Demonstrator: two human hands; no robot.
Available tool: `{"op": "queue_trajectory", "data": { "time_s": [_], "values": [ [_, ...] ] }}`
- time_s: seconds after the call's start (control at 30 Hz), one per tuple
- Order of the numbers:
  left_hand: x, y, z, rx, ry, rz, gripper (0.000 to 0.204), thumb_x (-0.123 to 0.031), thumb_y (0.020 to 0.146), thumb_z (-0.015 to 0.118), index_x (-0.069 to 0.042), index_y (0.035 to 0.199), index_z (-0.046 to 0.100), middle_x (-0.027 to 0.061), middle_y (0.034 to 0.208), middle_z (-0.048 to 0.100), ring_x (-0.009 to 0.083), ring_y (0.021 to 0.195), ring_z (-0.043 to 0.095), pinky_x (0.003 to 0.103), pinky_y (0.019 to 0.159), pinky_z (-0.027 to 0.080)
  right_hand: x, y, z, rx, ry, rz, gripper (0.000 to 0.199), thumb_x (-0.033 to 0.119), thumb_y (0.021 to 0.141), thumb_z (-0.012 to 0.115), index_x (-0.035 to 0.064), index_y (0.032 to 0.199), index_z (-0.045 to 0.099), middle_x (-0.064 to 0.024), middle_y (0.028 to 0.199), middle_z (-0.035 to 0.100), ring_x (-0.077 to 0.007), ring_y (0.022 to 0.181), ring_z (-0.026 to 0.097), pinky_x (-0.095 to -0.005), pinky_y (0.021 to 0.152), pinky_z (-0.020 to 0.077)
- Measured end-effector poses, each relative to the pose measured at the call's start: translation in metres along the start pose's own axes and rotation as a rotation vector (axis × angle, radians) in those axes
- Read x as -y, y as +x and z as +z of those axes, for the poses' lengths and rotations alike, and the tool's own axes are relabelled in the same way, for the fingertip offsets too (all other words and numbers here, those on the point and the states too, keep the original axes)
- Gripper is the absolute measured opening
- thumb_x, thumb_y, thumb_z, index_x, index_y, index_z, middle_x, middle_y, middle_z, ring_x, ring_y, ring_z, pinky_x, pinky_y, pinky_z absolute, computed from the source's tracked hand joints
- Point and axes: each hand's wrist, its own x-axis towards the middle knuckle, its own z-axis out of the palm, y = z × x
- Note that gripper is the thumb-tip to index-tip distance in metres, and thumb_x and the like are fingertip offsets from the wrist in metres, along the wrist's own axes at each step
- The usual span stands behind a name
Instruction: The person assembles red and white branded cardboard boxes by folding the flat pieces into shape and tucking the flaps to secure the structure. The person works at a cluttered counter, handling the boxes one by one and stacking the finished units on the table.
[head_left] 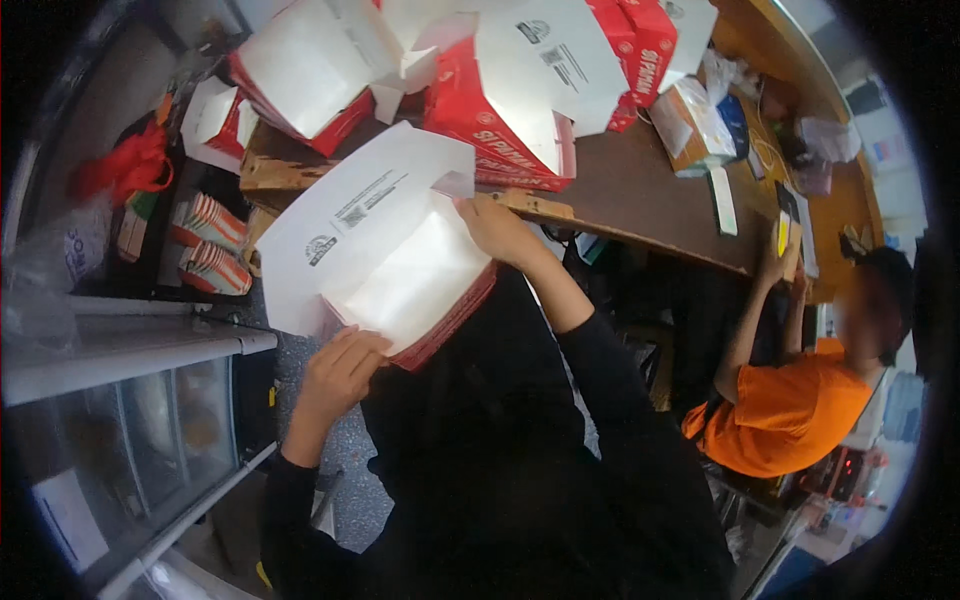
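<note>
Both hands are gripping a half-folded cardboard box (385, 250), glossy white inside, red outside: left hand (340, 370) pinching its lower corner, right hand (500, 232) clasping its upper flap edge.

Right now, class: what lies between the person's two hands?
In the head view, the red-and-white carton spans the gap: the left hand grips its lower edge, the right hand its upper corner. Nothing else lies between.

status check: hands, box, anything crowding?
Left hand grips lower edge of the red-and-white carton; right hand holds its upper flap. Carton half-folded, open. Folded cartons stacked on counter beyond.
</note>
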Motion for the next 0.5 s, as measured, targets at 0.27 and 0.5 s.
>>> {"op": "queue_trajectory", "data": {
  "time_s": [0.27,0.5],
  "values": [
    [0.002,0.016,-0.016,0.168,-0.101,-0.210,0.021,-0.011,0.065,0.066,-0.007,0.083,0.055,0.0038,0.085,0.061,0.0193,0.074,0.059,0.032,0.064,0.045,-0.047,0.024,0.020,0.079,0.439,0.124,0.051,0.037,0.088,0.032,-0.0087,0.100,0.053,-0.0282,0.100,0.053,-0.0374,0.094,0.053,-0.0371,0.082,0.0393],
    [0.001,0.005,-0.033,0.231,0.208,-0.066,0.018,-0.011,0.063,0.056,-0.011,0.081,0.055,-0.0011,0.084,0.056,0.0171,0.092,0.051,0.041,0.083,0.032,-0.012,0.004,0.013,0.157,0.491,0.003,0.048,0.036,0.087,0.034,-0.0060,0.099,0.052,-0.0253,0.095,0.055,-0.0350,0.088,0.055,-0.0361,0.078,0.0416]
  ]
}}
